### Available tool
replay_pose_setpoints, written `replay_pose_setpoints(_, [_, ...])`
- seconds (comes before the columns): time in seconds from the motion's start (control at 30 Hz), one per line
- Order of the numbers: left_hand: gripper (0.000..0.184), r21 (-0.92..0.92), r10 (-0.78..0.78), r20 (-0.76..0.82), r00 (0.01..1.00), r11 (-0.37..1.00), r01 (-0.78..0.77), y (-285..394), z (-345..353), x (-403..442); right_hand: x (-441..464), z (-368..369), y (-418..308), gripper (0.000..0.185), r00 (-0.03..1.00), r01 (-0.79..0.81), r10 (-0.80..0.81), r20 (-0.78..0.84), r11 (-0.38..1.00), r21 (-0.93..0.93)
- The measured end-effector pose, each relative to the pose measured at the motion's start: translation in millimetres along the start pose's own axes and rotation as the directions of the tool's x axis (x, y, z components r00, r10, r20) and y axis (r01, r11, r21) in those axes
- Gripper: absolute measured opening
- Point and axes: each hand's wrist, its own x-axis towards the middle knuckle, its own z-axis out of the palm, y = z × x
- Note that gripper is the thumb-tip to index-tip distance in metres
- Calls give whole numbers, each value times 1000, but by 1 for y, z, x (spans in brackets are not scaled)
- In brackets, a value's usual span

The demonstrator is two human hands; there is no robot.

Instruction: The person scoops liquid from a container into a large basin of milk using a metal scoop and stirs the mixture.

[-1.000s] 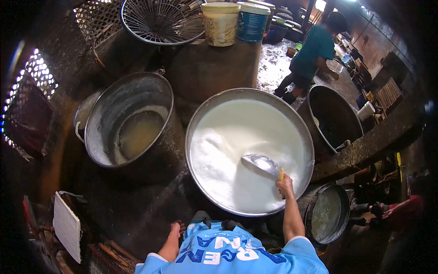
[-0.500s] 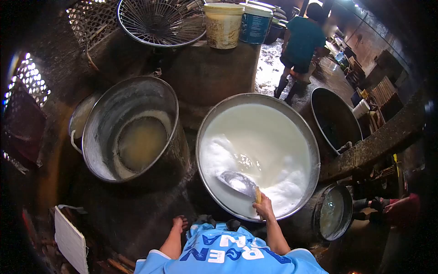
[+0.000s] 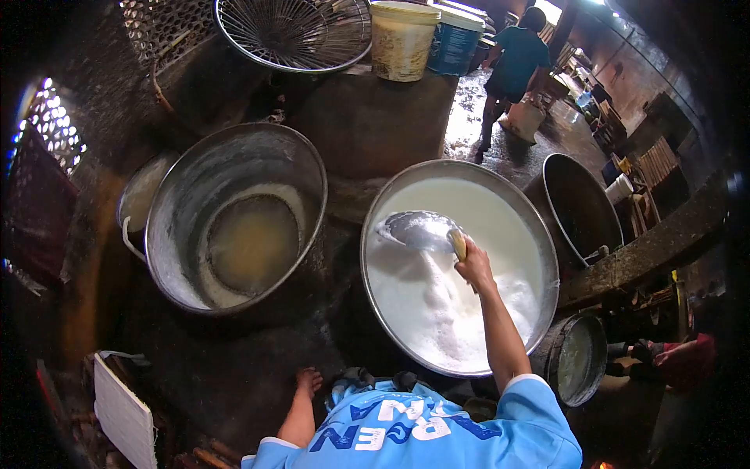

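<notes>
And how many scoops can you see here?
1: the metal scoop, in the right hand, above the white liquid in the wide round vat. Others may be hidden in the shadows.

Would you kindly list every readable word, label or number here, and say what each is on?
"AR-EN": light-blue fabric shirt, upside down; the stylised middle letter is probably G.
"NA": same shirt, next row; the row's other letters are unclear.
Unreadable: pale print on the dark-blue cylindrical plastic bucket, too small.
</notes>
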Motion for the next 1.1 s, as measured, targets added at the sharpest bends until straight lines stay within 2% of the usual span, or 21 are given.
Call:
replay_pose_setpoints(0.1, [30, -9, -44, 10, 999, 999, 44, -22, -16, 4, 20, 11, 3, 36, 946, -247, 251, 204, 968, -44])
replay_pose_setpoints(0.2, [28, -24, -78, -38, 996, 997, 77, -37, -22, -4, 8, 25, 32, 27, 921, -261, 280, 269, 959, -105])
replay_pose_setpoints(0.27, [29, 11, -97, -65, 993, 995, 98, -48, -28, -7, -7, 40, 60, 18, 923, -274, 297, 245, 954, -123])
replay_pose_setpoints(0.37, [28, 62, -131, -81, 988, 989, 136, -55, -26, -3, -39, 43, 91, 20, 905, -286, 318, 283, 947, -149])
replay_pose_setpoints(0.47, [26, 94, -71, -82, 994, 992, 79, -45, -13, -3, -72, 40, 115, 20, 888, -300, 341, 309, 938, -173])
replay_pose_setpoints(0.5, [24, 88, -94, -72, 993, 991, 100, -35, -3, -10, -84, 37, 124, 20, 882, -312, 356, 308, 932, -184])
replay_pose_setpoints(0.6, [22, 134, -14, -50, 999, 991, 20, -14, 26, -18, -116, 30, 151, 19, 836, -399, 440, 328, 898, -187])
replay_pose_setpoints(0.7, [23, 169, 65, 10, 998, 983, -65, 0, 57, -23, -149, 19, 189, 20, 846, -388, 438, 303, 897, -214])
replay_pose_setpoints(0.8, [25, 216, 126, 15, 992, 968, -127, 5, 88, -33, -183, -9, 224, 25, 905, -291, 346, 246, 928, -234])
replay_pose_setpoints(0.9, [25, 203, 125, 47, 991, 970, -132, -6, 107, -43, -211, -62, 235, 34, 942, -200, 252, 223, 951, -234])
replay_pose_setpoints(1.0, [24, 176, 109, 79, 991, 977, -122, -32, 117, -40, -225, -122, 228, 44, 954, -188, 213, 209, 973, -135])
replay_pose_setpoints(1.1, [20, 111, 66, 113, 991, 991, -79, -68, 109, -35, -220, -159, 273, 49, 963, -146, 147, 225, 989, -22])
